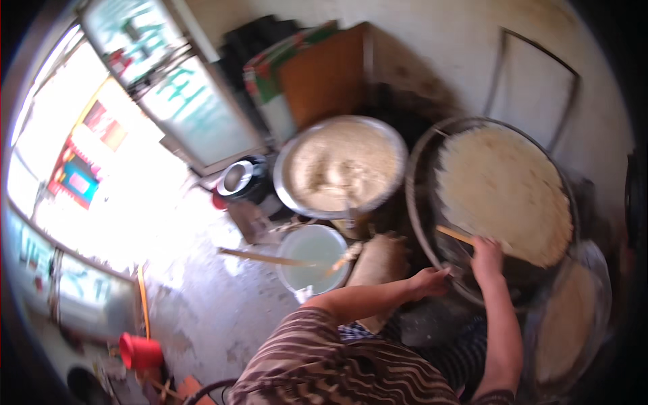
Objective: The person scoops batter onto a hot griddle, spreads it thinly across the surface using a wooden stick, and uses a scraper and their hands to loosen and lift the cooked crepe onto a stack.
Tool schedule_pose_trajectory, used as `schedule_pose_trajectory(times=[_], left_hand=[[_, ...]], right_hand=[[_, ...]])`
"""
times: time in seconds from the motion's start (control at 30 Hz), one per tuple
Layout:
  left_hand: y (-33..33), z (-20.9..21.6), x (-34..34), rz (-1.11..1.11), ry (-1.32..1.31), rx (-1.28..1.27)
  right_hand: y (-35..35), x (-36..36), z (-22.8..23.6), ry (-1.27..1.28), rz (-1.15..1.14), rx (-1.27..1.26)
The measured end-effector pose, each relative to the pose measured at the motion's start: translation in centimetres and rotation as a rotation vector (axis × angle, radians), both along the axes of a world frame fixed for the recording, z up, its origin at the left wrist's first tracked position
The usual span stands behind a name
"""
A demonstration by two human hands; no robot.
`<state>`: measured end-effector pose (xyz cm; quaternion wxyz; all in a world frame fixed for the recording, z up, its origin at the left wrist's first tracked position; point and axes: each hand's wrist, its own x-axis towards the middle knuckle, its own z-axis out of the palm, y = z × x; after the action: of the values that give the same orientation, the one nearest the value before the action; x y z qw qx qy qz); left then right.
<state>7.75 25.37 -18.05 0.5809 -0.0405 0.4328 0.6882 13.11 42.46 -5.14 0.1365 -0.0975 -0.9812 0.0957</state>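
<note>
A large round griddle (pixel 420 223) stands at the right, with a wide, thin pale flatbread (pixel 503 192) spread over most of its surface. Above its near edge, my right hand (pixel 487 256) is closed around a light wooden stick (pixel 455 234), which points left across bare dark metal. The stick's other end is hidden in the hand. Just outside the griddle's near left rim is my left hand (pixel 430 282), fingers loosely bent toward the rim; nothing shows in it. Whether it touches the rim is too blurred to tell.
A big metal basin (pixel 280 182) of pale batter stands left of the griddle. Nearer is a white bucket (pixel 283 277) of cloudy liquid with wooden sticks across it. Another pale round (pixel 565 324) lies at lower right. A red bucket (pixel 140 351) sits by the glass door (pixel 101 297).
</note>
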Motion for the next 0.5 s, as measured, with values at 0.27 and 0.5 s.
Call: schedule_pose_trajectory(times=[0.27,0.5], left_hand=[[-1.3,-11.8,-11.6,0.547,0.400,-0.394],[1.7,-2.6,-2.6,-0.026,0.160,-0.103]], right_hand=[[-4.7,-4.3,0.0,0.057,0.221,-0.008],[-0.1,1.3,-1.0,-0.041,-0.080,-0.027]])
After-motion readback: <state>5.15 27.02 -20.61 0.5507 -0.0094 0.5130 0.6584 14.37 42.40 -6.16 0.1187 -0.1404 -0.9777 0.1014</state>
